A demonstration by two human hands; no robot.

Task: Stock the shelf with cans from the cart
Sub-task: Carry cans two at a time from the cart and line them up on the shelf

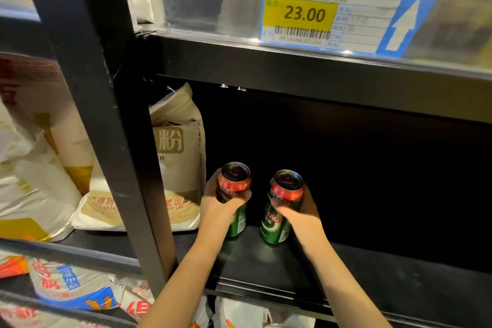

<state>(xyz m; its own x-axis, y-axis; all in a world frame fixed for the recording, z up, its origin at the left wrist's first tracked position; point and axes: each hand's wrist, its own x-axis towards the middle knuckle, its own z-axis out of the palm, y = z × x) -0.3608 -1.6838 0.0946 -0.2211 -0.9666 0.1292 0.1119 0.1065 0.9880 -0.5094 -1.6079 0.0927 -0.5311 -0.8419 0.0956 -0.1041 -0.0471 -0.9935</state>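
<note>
Two green cans with red tops stand upright on a black shelf (266,266), side by side with a gap between them. My left hand (218,208) is wrapped around the left can (234,181) from its left side. My right hand (300,210) grips the right can (285,189) from its right side. Both cans rest with their bases on the shelf board, near its front. The cart is out of view.
A beige flour sack (178,157) leans just left of the left can. A black upright post (106,114) divides this bay from more sacks at left. The shelf above carries a 23.00 price tag (332,13). Dark open shelf space extends right of the cans.
</note>
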